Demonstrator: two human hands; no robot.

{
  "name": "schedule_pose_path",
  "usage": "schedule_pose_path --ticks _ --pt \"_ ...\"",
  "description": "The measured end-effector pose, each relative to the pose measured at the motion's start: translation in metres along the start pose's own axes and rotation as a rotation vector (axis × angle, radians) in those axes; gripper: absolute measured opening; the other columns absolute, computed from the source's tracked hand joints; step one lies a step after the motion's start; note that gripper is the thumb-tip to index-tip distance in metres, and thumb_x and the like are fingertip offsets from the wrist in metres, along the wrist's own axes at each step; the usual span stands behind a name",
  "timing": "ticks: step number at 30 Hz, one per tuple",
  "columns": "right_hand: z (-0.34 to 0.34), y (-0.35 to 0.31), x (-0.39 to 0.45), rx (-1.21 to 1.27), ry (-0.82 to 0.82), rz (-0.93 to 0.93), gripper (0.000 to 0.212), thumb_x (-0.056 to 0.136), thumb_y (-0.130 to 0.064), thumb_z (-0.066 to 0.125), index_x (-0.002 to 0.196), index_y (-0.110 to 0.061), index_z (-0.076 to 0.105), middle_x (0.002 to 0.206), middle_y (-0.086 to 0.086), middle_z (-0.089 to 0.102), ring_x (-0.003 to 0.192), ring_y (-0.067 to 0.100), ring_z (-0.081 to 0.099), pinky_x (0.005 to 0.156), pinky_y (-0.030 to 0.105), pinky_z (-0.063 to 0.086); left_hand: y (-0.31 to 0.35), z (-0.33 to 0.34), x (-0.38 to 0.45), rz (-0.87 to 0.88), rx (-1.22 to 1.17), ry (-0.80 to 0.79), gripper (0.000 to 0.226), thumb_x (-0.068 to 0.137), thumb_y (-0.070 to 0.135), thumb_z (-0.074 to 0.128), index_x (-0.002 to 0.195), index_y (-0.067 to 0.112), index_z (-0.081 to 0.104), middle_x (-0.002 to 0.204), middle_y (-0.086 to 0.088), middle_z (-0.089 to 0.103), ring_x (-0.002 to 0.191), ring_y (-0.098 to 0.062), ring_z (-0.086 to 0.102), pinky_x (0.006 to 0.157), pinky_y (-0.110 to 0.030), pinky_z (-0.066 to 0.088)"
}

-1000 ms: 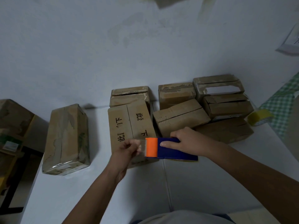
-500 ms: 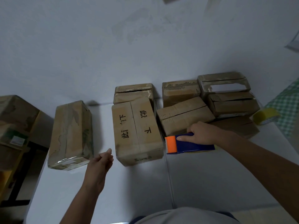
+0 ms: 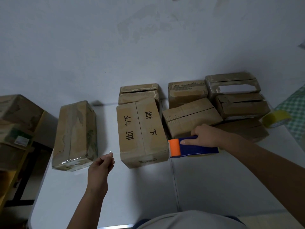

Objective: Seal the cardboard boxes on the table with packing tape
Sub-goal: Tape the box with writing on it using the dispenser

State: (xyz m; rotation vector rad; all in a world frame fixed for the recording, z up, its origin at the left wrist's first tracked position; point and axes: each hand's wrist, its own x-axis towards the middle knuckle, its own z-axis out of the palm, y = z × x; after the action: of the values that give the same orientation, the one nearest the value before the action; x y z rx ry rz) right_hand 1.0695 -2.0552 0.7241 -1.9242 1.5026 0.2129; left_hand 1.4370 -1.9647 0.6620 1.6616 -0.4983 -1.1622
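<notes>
I pull tape over the box.
My left hand [image 3: 103,163] pinches the tape end [image 3: 110,152]; my right hand [image 3: 206,135] grips the dispenser [image 3: 192,147], so the strip stretches flat across the box [image 3: 141,132] mid-table [image 3: 140,192].

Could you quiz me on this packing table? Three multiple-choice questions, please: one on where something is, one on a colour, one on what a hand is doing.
1. The yellow tape roll lies:
A. far right
B. far left
C. on the marked box

2. The tape dispenser nose is:
A. green
B. orange
C. white

3. The left hand is:
A. flat on a box
B. pinching a clear tape strip
C. holding scissors

Answers: 1 A, beside the checked cloth; 2 B, orange front on blue body; 3 B, the strip stretches across the marked box.
</notes>
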Motion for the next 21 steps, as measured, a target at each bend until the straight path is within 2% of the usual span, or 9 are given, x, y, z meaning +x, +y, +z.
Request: schedule_pose_path --ticks 6,12,16,21 --pt "0.0 -0.001 0.0 0.042 0.006 -0.04 0.066 0.074 -0.081 0.047 0.08 -0.018 0.066 0.066 -0.001 0.063 0.056 0.008 0.056 0.053 0.021 0.037 0.001 -0.003 0.009 0.0 0.001 -0.016 0.014 0.094 0.013 0.065 0.082 0.007 0.064 0.076 -0.007 0.059 0.076 -0.016 0.057 0.083 -0.027 0.049" --pt "0.0 0.009 0.002 0.044 -0.045 -0.036 0.073 0.073 -0.083 0.047 0.095 -0.017 0.07 0.081 0.0 0.07 0.073 0.013 0.067 0.061 0.021 0.05 -0.003 0.0 0.005 0.024 0.029 -0.037 0.012 0.095 0.012 0.063 0.09 0.002 0.066 0.08 -0.011 0.059 0.078 -0.017 0.057 0.08 -0.025 0.05" --pt "-0.001 0.012 0.005 0.026 -0.019 -0.039 0.068 0.072 -0.083 0.047 0.083 -0.019 0.067 0.072 -0.002 0.067 0.062 0.009 0.062 0.055 0.019 0.039 -0.01 -0.003 -0.001 0.014 0.018 -0.037 0.017 0.094 0.014 0.065 0.096 -0.003 0.068 0.082 -0.012 0.06 0.079 -0.018 0.059 0.082 -0.027 0.05" --pt "-0.006 0.012 0.013 -0.068 -0.004 -0.045 0.069 0.073 -0.081 0.047 0.078 -0.015 0.065 0.064 -0.001 0.06 0.052 0.008 0.051 0.052 0.019 0.036 -0.015 0.0 -0.008 -0.019 -0.014 -0.019 0.011 0.093 0.014 0.067 0.09 0.004 0.069 0.081 -0.008 0.063 0.082 -0.018 0.061 0.081 -0.027 0.05"
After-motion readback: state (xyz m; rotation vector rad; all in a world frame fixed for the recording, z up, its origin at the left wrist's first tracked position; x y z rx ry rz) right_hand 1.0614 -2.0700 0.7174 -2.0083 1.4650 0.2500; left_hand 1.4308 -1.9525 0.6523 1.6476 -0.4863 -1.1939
